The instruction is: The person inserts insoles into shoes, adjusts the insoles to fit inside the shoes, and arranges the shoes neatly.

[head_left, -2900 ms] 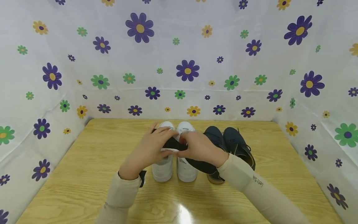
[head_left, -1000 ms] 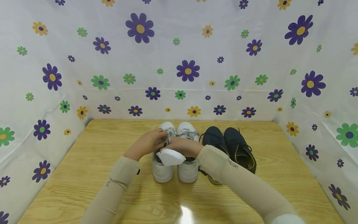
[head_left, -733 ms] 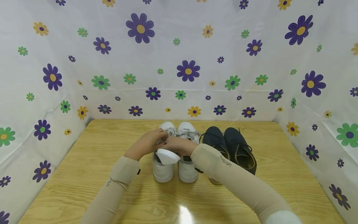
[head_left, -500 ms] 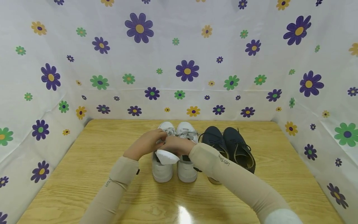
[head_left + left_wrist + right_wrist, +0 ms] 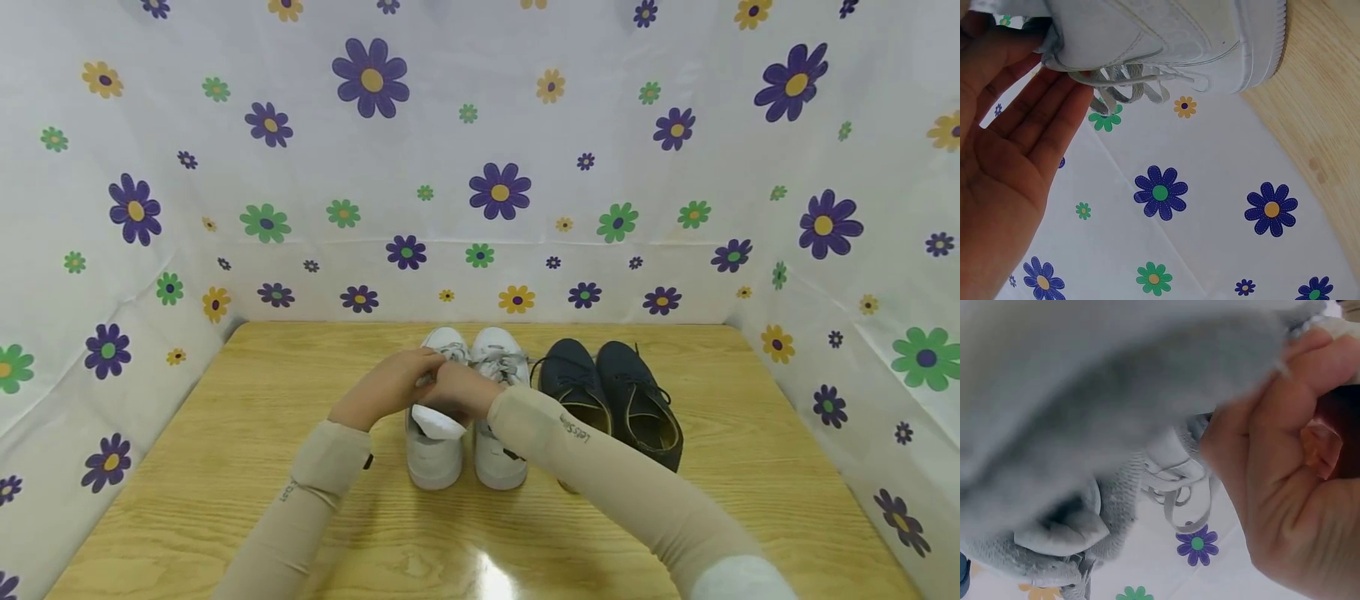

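My right hand (image 5: 461, 387) grips an insole (image 5: 438, 422), its white heel end tilted up over the opening of the left white sneaker (image 5: 435, 462). The insole's front part is hidden under my hand. In the right wrist view the insole (image 5: 1122, 406) is a large blurred grey shape beside my curled fingers (image 5: 1279, 425). My left hand (image 5: 390, 387) is at the same sneaker's throat. The left wrist view has its thumb and fingers (image 5: 1060, 119) pinching the tongue by the grey laces (image 5: 1129, 81).
The right white sneaker (image 5: 501, 467) stands close alongside. Farther right is a pair of dark navy lace-up shoes (image 5: 573, 375), toes pointing away. All stand on a wooden table (image 5: 300, 358) enclosed by a white flowered cloth (image 5: 450, 150).
Earlier both hands held the insole over the sneakers, black side showing. Since then my left hand has gone to the sneaker's tongue, and my right hand has moved left and forward with the insole.
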Motion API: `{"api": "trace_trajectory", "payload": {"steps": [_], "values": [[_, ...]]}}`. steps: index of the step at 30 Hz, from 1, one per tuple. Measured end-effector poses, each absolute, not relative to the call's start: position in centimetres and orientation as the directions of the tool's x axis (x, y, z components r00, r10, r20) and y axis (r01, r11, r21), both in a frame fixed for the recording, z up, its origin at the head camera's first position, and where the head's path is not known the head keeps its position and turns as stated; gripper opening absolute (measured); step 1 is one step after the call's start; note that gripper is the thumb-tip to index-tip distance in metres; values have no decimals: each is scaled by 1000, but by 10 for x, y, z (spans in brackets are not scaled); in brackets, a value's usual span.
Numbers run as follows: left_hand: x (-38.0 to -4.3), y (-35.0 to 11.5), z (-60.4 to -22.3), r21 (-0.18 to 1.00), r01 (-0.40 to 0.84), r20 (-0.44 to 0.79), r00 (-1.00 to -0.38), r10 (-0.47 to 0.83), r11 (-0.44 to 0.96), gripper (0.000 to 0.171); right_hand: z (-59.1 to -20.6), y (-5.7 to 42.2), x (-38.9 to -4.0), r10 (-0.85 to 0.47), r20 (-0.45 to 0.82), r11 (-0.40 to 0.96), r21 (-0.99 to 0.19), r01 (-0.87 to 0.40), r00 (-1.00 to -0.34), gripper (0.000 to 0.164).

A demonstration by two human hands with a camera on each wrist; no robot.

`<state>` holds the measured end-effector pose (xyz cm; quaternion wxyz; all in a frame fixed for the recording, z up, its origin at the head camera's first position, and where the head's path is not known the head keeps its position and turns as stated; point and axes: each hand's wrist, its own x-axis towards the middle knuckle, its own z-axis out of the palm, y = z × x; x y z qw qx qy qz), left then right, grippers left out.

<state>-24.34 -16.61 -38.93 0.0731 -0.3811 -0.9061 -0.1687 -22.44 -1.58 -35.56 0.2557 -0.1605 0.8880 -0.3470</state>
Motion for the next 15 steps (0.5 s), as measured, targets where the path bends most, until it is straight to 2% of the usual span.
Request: {"api": "trace_trajectory", "payload": {"steps": [3, 7, 15], "values": [[-243, -166, -390, 245, 724, 271, -690, 671, 645, 20, -360, -18, -225, -461, -312, 723, -675, -147, -831, 16], [-243, -167, -390, 269, 700, 242, -714, 657, 662, 18, -355, -21, -222, -480, -278, 757, -610, -233, -832, 20], [-243, -167, -386, 366, 629, 169, -769, 616, 685, 20, -348, -32, -208, -473, -234, 868, -292, -402, -850, 38]]}}
